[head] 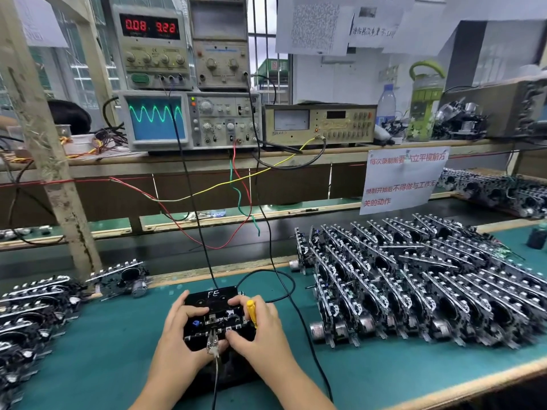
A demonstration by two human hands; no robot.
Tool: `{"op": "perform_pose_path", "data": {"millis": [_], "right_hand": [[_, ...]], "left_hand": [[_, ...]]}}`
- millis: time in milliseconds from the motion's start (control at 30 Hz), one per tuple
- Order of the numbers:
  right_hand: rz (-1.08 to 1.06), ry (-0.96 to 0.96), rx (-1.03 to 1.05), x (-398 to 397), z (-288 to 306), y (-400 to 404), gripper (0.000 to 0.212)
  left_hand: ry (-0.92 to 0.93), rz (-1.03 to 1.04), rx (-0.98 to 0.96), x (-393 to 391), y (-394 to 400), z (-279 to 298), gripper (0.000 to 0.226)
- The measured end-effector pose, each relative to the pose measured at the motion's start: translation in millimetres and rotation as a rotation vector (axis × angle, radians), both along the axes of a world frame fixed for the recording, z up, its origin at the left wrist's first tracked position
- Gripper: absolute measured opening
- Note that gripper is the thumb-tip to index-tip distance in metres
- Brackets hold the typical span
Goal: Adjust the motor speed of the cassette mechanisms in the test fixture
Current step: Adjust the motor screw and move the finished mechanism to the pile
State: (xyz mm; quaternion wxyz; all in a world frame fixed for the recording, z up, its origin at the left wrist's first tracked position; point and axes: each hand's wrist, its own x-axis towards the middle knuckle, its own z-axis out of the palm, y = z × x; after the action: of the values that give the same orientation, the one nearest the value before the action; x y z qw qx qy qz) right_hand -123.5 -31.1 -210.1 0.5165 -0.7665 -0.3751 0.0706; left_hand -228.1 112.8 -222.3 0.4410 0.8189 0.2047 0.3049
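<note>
Green matting covers the workbench [103, 350], and near its front edge sits a black test fixture [214, 313] with "FE" chalked in white on its far top face. The left hand [180, 329] curls its fingers over the left side of the fixture, gripping it. The right hand [260, 327] holds a small yellow-handled screwdriver [251, 313] against the right side of the fixture, thumb reaching toward the middle. A metal clip [213, 343] on a thin wire sits at the fixture's near edge between the 2 thumbs.

To the right lies a large heap of cassette mechanisms [414, 279] in leaning rows, some with silver motors showing at the near side. A smaller pile of mechanisms [32, 309] sits at the left.

On the far shelf, a power supply [152, 45] shows red digits "0.08" and "9.22". Below it an oscilloscope [189, 121] displays a green wave on a blue screen. Right of that stands a beige meter box [319, 124]; its brand mark is too small to read. Red, green, yellow and black wires [236, 184] hang from the instruments toward the bench. A paper sign [402, 180] with red Chinese characters hangs from the shelf edge. A clear bottle [386, 103] and a green jug [426, 102] stand further right.
</note>
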Motion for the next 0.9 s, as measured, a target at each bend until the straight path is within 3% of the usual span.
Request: {"op": "perform_pose_path", "data": {"millis": [133,300,400,633,767,833,900], "right_hand": [[-0.021,-0.002,0.035,0.0,0.7,0.9,0.038],[-0.071,-0.014,0.059,-2.3,-2.4,5.4,0.038],[-0.066,-0.096,0.032,-0.1,-1.0,5.2,0.039],[-0.100,-0.269,-0.002,-14.4,-11.1,-3.0,0.064],[-0.069,-0.308,0.071,-17.4,-16.1,-4.4,0.053],[-0.097,-0.304,0.084,-16.3,-15.8,-2.5,0.049],[-0.114,-0.333,0.093,-15.7,-14.5,1.2,0.047]], "left_hand": [[0.027,-0.068,-0.024,-5.6,6.9,5.4,0.068],[0.035,-0.185,-0.066,-14.5,22.3,17.9,0.034],[0.073,-0.082,0.040,-3.5,24.6,28.9,0.005],[0.563,-0.071,0.295,29.1,46.8,85.8,0.030],[0.518,-0.131,0.491,34.8,61.2,89.7,0.029],[0.458,-0.159,0.406,34.7,68.1,80.4,0.028],[0.377,-0.171,0.188,35.4,71.5,71.0,0.026]]}}
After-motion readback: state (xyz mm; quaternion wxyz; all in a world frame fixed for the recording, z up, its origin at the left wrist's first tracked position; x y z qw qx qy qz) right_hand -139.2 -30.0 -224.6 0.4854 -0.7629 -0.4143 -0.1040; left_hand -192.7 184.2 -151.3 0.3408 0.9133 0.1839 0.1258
